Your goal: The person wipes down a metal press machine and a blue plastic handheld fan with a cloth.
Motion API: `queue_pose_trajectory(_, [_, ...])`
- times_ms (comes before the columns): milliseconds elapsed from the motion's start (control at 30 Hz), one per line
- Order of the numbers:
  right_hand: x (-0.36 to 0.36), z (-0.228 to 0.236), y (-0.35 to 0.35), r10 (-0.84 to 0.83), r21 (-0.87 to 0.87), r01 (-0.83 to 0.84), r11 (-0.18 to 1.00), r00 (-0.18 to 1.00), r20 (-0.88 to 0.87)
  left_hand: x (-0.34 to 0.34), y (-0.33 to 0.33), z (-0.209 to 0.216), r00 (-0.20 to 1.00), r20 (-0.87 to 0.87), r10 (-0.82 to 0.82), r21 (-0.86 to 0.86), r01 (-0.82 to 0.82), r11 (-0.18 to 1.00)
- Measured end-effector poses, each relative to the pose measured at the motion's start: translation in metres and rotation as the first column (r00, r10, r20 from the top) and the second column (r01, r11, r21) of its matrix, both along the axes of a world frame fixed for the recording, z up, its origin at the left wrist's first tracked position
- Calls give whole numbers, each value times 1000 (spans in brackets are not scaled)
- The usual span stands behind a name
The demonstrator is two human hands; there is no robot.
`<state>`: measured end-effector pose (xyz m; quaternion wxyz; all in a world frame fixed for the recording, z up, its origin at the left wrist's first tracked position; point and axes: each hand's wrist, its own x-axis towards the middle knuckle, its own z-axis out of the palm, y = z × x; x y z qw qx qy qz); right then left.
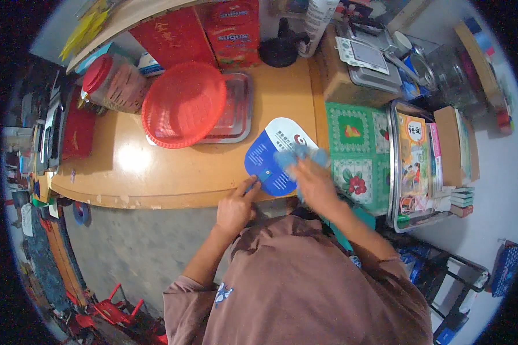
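A flat, rounded hand fan [266,156], part blue and part white with print on it, lies near the table's front edge. My left hand [235,210] is at its lower left rim, with fingertips holding the fan down. In my right hand [313,183] is a bunched light-blue cloth [301,157], pressed onto the fan's right side. That hand is blurred by motion, and the cloth hides part of the fan's face.
A red plastic basket [184,106] leans on a clear lidded tray [239,109] at the back left, beside a red-lidded jar [114,83]. Right of the fan lie a green patterned mat [351,150] and a metal tray [393,172] of books. A cardboard box [342,80] stands behind.
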<state>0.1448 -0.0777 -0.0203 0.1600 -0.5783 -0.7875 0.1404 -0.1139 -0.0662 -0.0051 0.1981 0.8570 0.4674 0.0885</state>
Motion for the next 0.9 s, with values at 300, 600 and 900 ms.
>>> queue_pose_trajectory(300, [-19,1,-39,92,33,-92,995,996,-13,6,0,0,999,32,44,54,-45,998])
queue_pose_trajectory(600, [26,12,-12,-146,-27,146,989,989,16,0,3,-3,999,47,2,69,-5,998])
queue_pose_trajectory(900, [11,4,-42,-98,7,98,995,995,9,1,4,-5,1000,29,-12,49,11,999])
